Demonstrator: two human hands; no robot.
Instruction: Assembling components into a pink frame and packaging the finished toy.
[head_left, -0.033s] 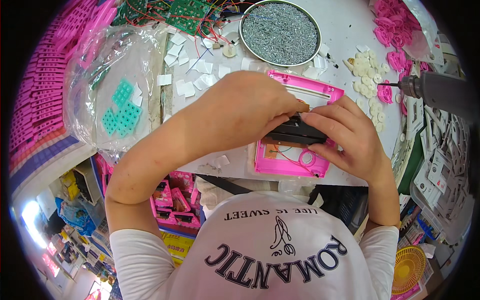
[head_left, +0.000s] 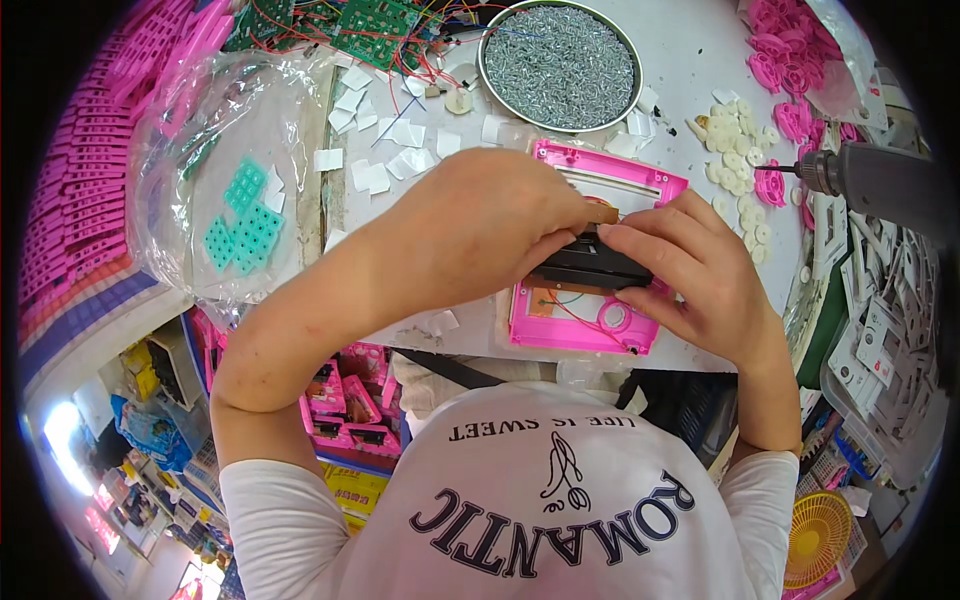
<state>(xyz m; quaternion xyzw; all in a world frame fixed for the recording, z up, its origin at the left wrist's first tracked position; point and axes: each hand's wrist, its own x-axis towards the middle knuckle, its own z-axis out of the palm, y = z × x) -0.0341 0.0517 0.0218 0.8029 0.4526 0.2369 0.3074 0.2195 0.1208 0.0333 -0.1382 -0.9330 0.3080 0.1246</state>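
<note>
A pink plastic casing [head_left: 530, 322] lies on the table in front of me, its inside facing up. Across its middle sits a black plastic module [head_left: 590, 265], partly covered by my hands. My left hand [head_left: 510, 215] reaches over from the left, its fingers closed in a pinch on a small brown board [head_left: 602, 213] at the module's upper edge. From the right, my right hand [head_left: 690, 260] grips the module's right end between thumb and fingers. Thin red wires [head_left: 590, 322] run through the lower part of the casing, beside a pink ring. My left fingertips are partly hidden.
Beyond the casing stands a round metal tray [head_left: 483, 75] of small screws. Green circuit boards [head_left: 375, 32] with loose wires lie far left. Teal keypads [head_left: 245, 230] rest on clear plastic. At right are white discs [head_left: 735, 150] and an electric screwdriver [head_left: 870, 180] pointing inward.
My left wrist and forearm have sunk very slightly toward me. Both hands keep their places on the brown board and the black module.
</note>
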